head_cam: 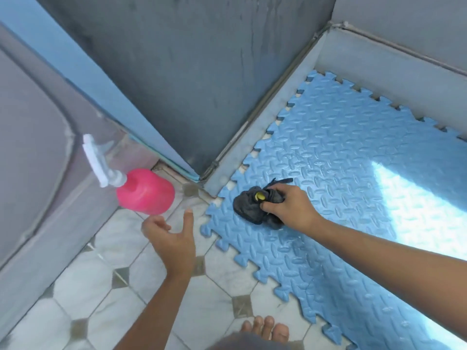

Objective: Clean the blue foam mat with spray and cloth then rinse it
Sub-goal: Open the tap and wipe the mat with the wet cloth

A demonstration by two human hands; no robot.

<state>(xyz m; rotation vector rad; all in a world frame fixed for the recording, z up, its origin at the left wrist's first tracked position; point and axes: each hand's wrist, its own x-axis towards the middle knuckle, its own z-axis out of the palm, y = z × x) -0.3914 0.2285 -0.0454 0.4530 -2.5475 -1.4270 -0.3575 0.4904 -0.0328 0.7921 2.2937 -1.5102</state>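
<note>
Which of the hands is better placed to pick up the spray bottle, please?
Probably the left hand: it is open and empty beside the spray bottle, while the right hand grips the cloth on the mat.

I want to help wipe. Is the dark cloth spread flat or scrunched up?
Scrunched up. The dark cloth sits bunched in a lump under the right hand on the mat.

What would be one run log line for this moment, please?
left hand: open, empty, near bottle | right hand: holds cloth on mat | bottle: on floor, beside mat | rinse: not yet
</note>
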